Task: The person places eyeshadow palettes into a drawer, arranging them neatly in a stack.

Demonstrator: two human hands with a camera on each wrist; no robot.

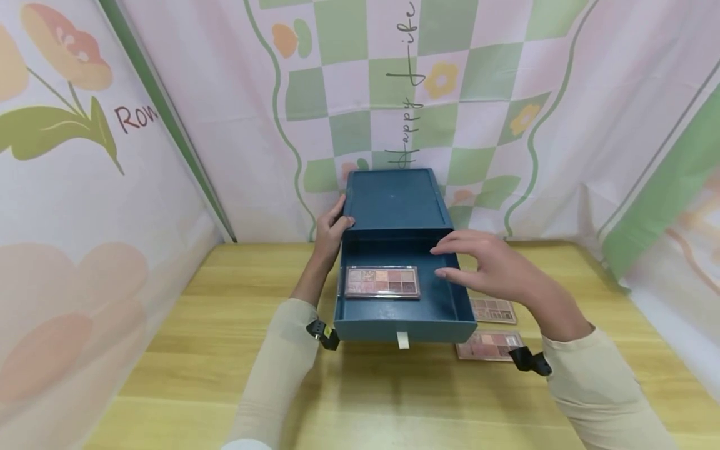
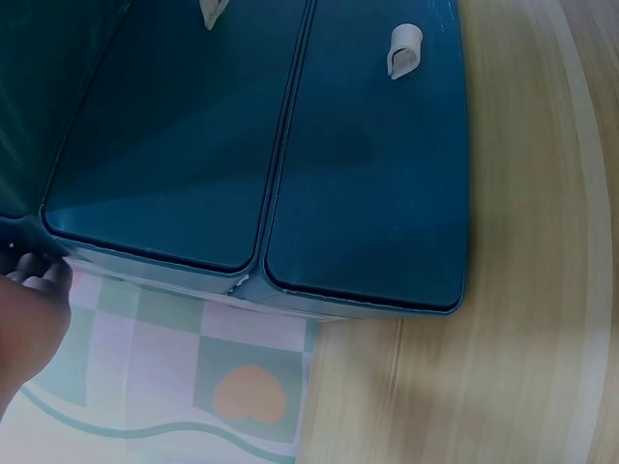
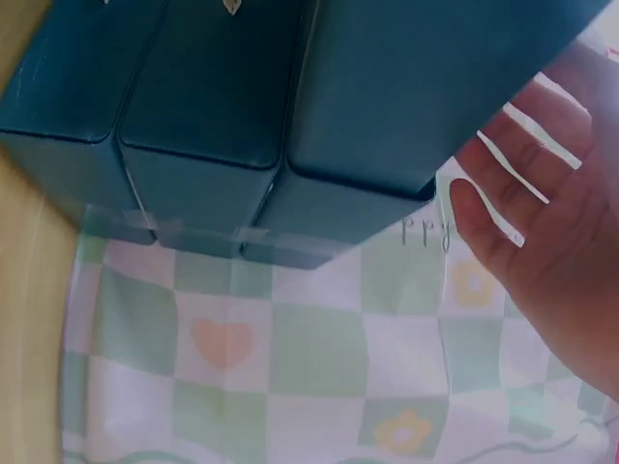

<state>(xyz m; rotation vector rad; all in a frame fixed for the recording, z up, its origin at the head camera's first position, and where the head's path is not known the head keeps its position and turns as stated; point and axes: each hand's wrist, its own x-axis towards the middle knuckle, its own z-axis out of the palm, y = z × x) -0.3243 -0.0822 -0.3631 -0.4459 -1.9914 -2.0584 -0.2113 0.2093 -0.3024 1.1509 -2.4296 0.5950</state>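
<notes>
A dark blue cabinet of stacked drawers stands against the back cloth. Its top drawer is pulled out, showing a white pull tab. Inside, toward the left, lies an eyeshadow palette with a see-through lid. My left hand rests along the cabinet's upper left side, its thumb by the top front edge. Above the drawer's right side hovers my right hand, fingers extended and thumb apart, holding nothing. In the right wrist view the right hand shows beside the drawer, fingers spread.
Two more palettes lie on the wooden table right of the cabinet: one farther back, one nearer, both partly hidden. Lower closed drawers show in the left wrist view. Printed cloth hangs behind and at both sides.
</notes>
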